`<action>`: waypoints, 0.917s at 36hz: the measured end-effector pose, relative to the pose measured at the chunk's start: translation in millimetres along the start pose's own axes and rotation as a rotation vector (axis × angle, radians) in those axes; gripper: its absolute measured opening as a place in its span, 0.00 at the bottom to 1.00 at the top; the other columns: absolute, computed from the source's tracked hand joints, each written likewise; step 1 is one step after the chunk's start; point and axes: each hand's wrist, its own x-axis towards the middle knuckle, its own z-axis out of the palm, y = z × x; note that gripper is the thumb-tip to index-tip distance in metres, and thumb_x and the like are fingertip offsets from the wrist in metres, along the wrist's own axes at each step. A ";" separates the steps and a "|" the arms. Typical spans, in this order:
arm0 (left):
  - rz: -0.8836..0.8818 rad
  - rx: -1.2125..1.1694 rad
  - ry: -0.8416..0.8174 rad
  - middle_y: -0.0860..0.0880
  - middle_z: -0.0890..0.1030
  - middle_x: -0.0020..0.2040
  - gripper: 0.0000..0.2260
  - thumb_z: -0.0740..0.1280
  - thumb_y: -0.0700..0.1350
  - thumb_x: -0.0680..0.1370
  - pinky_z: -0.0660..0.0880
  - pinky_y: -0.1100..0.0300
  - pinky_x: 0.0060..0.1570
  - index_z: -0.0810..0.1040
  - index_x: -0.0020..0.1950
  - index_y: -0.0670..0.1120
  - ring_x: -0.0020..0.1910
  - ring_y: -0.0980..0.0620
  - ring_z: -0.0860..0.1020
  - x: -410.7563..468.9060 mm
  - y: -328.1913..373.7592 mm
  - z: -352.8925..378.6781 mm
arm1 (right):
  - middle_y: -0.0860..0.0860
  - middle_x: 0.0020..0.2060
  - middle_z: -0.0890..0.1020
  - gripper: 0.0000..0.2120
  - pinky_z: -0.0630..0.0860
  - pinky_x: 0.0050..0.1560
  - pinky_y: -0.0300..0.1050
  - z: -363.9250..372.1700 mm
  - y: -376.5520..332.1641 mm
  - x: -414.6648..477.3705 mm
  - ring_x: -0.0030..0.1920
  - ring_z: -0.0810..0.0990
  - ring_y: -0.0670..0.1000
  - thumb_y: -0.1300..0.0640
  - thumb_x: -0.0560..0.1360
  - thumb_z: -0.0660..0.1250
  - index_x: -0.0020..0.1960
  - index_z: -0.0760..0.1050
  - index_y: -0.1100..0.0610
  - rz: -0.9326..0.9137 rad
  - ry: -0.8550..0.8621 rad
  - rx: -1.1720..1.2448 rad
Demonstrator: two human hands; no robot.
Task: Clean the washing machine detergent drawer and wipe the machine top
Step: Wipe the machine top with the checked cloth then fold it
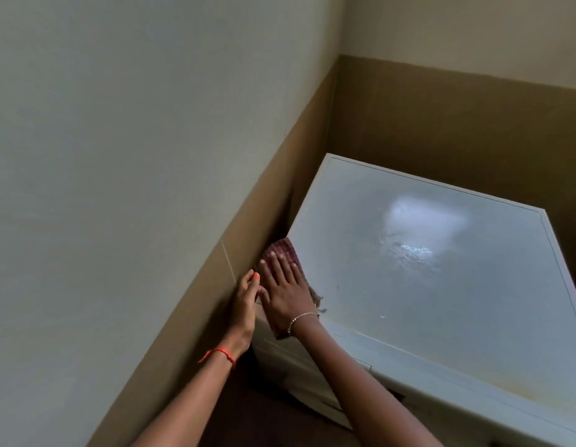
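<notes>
A white washing machine stands in a room corner, its flat top shiny with a wet patch near the middle. A reddish checked cloth lies over the top's left edge. My right hand presses flat on the cloth with straight fingers. Just left of it, my left hand rests against the machine's left side, fingers loosely extended, holding nothing. The detergent drawer on the front panel is mostly hidden by my right forearm.
A wall, pale above and tan below, runs close along the machine's left side, leaving a narrow dark gap. Another two-tone wall stands behind the machine. Dark floor shows below my arms.
</notes>
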 end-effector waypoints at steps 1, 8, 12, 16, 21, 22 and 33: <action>0.003 -0.018 0.018 0.46 0.74 0.63 0.20 0.56 0.46 0.82 0.68 0.62 0.58 0.63 0.72 0.41 0.58 0.54 0.73 0.6 0.2 -0.5 | 0.51 0.76 0.41 0.43 0.31 0.69 0.46 2.1 -5.0 -6.1 0.75 0.37 0.51 0.38 0.66 0.20 0.77 0.41 0.52 -0.016 -0.012 -0.020; 0.049 0.071 0.071 0.41 0.70 0.68 0.18 0.59 0.43 0.81 0.67 0.59 0.61 0.65 0.70 0.40 0.65 0.47 0.70 6.7 -1.7 3.2 | 0.50 0.71 0.67 0.24 0.54 0.69 0.51 21.9 17.3 -70.3 0.71 0.66 0.51 0.45 0.80 0.45 0.73 0.61 0.48 -0.027 -0.020 -0.136; 0.101 0.202 -0.031 0.45 0.66 0.72 0.20 0.59 0.45 0.81 0.62 0.62 0.64 0.63 0.72 0.43 0.71 0.49 0.65 7.2 -0.7 9.2 | 0.49 0.73 0.64 0.25 0.55 0.69 0.50 18.5 48.8 -95.5 0.73 0.61 0.50 0.43 0.81 0.41 0.74 0.58 0.48 0.036 0.038 -0.154; 0.113 0.381 -0.172 0.50 0.59 0.76 0.30 0.63 0.55 0.77 0.55 0.59 0.69 0.57 0.76 0.48 0.74 0.52 0.59 3.1 -7.1 9.0 | 0.48 0.75 0.54 0.28 0.45 0.72 0.48 9.7 61.9 -85.4 0.75 0.52 0.51 0.39 0.78 0.34 0.75 0.51 0.46 0.258 0.096 -0.049; 0.150 0.605 -0.235 0.52 0.53 0.77 0.49 0.63 0.70 0.62 0.52 0.60 0.71 0.50 0.77 0.52 0.75 0.54 0.55 -1.1 -5.1 5.6 | 0.46 0.70 0.31 0.32 0.26 0.69 0.46 1.8 62.8 -35.1 0.70 0.28 0.47 0.35 0.68 0.23 0.70 0.30 0.45 0.272 0.096 -0.018; 0.153 0.627 -0.249 0.51 0.53 0.78 0.53 0.63 0.72 0.59 0.52 0.59 0.71 0.49 0.77 0.51 0.75 0.54 0.54 -0.2 -4.7 4.4 | 0.47 0.71 0.33 0.32 0.26 0.69 0.46 0.7 58.7 -29.5 0.71 0.30 0.48 0.35 0.69 0.22 0.71 0.31 0.45 0.229 0.065 -0.019; 0.400 1.034 -0.381 0.53 0.36 0.75 0.68 0.51 0.84 0.46 0.43 0.57 0.73 0.32 0.75 0.47 0.71 0.61 0.39 30.5 12.9 15.2 | 0.43 0.75 0.48 0.31 0.36 0.72 0.43 -9.7 108.9 -53.4 0.75 0.44 0.50 0.35 0.74 0.29 0.75 0.45 0.41 0.099 0.045 -0.064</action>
